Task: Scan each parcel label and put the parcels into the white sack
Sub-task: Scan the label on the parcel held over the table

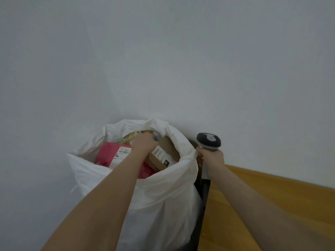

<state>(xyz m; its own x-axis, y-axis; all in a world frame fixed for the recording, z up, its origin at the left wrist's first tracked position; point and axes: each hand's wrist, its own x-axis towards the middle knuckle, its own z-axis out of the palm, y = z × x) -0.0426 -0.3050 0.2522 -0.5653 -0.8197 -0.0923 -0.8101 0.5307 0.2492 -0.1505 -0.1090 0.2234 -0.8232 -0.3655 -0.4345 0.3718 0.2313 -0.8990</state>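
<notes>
Cardboard parcel (161, 156) against left hand (143, 144), inside white sack (163, 196)

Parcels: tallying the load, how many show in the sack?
3: a pink parcel at left, a brown box at right, a yellow parcel behind. More may lie hidden beneath.

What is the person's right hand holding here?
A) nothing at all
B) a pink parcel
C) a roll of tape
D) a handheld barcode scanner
D: the right hand grips the handle of a handheld barcode scanner just beside the white sack, while the left hand reaches into the sack by the brown cardboard box.
</notes>
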